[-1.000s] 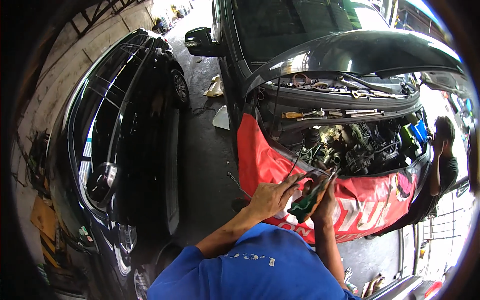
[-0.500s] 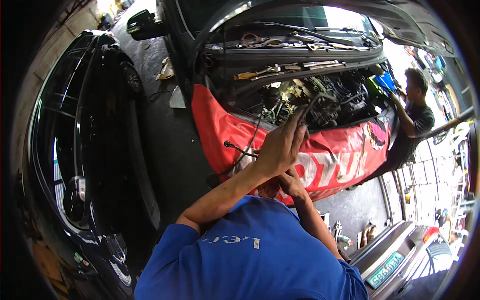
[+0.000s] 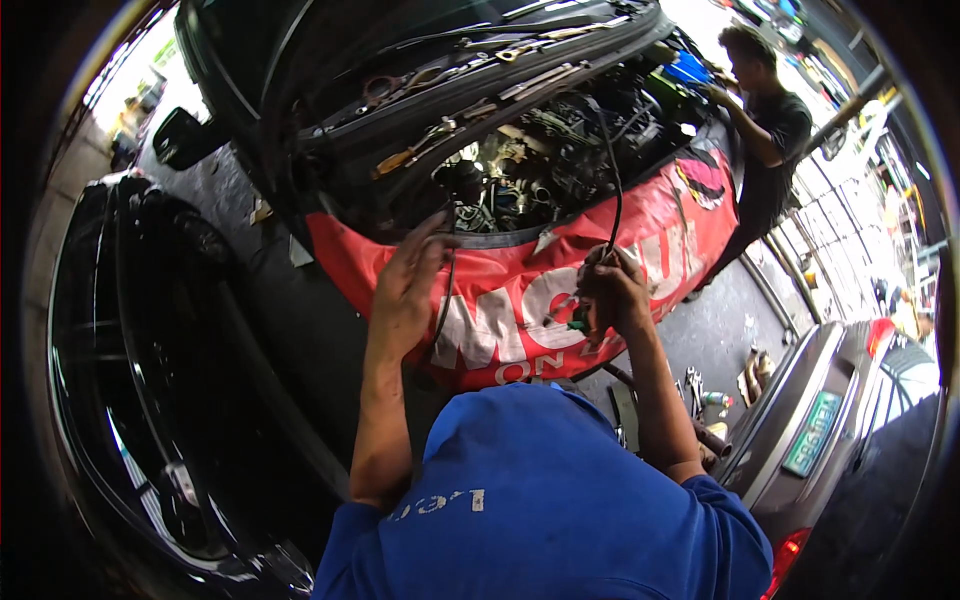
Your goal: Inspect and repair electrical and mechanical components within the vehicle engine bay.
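Observation:
My right hand [image 3: 618, 290] is closed round a thin black hose [image 3: 616, 190], which runs up from the fist into the engine bay [image 3: 540, 185]. A small green piece [image 3: 578, 326] sticks out below that fist; its kind does not show. To the left, my left hand [image 3: 405, 285] is raised over the red fender cover [image 3: 350, 255], fingers stretched out, blurred at the tips and holding nothing visible. A thin dark cord [image 3: 446, 300] hangs over the cover close beside it.
Several wrenches [image 3: 520, 50] and a yellow-handled screwdriver [image 3: 395, 163] lie along the windshield base. A person [image 3: 765, 120] in dark clothes works at the car's right side. A black car [image 3: 150, 380] stands left, a brown car [image 3: 800, 420] behind right. Tools [image 3: 695, 385] lie on the floor.
My hands, crossed close together before, are now apart: the left has moved left, the right is out in view with the black hose. The view has turned and shifted.

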Motion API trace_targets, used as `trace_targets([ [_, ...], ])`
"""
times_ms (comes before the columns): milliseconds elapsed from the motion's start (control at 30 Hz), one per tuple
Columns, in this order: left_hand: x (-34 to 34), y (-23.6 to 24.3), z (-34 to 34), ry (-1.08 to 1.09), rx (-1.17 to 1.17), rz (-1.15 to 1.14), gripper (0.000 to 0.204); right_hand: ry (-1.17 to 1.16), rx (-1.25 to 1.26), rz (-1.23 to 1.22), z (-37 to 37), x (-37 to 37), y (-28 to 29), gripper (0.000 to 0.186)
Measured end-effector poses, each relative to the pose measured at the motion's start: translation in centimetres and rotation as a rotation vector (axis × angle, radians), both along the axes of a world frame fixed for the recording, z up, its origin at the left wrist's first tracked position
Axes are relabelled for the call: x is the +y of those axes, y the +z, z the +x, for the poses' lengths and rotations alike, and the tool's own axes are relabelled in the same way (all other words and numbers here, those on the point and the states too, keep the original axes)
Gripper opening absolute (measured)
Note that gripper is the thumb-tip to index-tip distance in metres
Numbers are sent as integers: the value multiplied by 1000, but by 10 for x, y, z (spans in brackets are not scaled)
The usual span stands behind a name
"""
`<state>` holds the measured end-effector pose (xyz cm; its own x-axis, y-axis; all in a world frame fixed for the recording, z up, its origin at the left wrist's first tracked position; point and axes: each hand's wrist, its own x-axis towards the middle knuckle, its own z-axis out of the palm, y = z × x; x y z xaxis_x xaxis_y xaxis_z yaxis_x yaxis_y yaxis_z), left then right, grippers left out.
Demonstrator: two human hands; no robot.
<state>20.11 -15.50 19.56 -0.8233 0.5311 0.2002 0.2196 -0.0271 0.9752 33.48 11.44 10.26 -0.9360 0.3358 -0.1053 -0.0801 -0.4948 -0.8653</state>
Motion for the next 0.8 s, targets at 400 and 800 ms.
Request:
trace_targets([
  [400,-21,-30,15,-3,-171,-143,37,-68,-183,176,21,63,-18,28],
  [800,5,-34,30,-148,-171,-221,37,-101,-149,186,16,40,-4,27],
])
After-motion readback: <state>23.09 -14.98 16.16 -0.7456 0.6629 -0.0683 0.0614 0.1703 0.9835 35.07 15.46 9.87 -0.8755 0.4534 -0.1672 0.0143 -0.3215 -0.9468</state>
